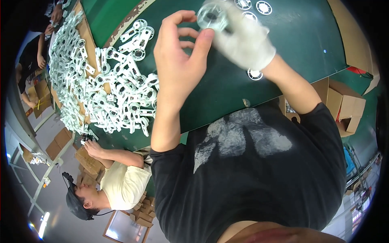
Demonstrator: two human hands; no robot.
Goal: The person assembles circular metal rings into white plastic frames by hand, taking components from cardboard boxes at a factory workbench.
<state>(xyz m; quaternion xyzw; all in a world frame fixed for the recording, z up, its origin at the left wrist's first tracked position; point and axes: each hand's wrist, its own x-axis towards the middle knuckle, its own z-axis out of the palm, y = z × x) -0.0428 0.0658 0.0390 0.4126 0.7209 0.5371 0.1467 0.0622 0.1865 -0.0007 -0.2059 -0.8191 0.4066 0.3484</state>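
Over the far part of the dark green table, a round, pale greenish-white part with a dark centre sits between my two hands, blurred. My left hand, bare, has its thumb and index fingertip closed on the part's left and lower edge; the other fingers are curled. My right hand, in a white glove, lies against the part's right side. Motion smears its fingers, so its grip does not show. White spoked discs lie around the glove: one disc beyond it, another disc nearer me, partly under my wrist.
A big heap of white arm-shaped parts with round ends covers the table's left side, partly over cardboard. Cardboard boxes stand at the right. A co-worker in a pale shirt works at the left; other people's arms show at far left.
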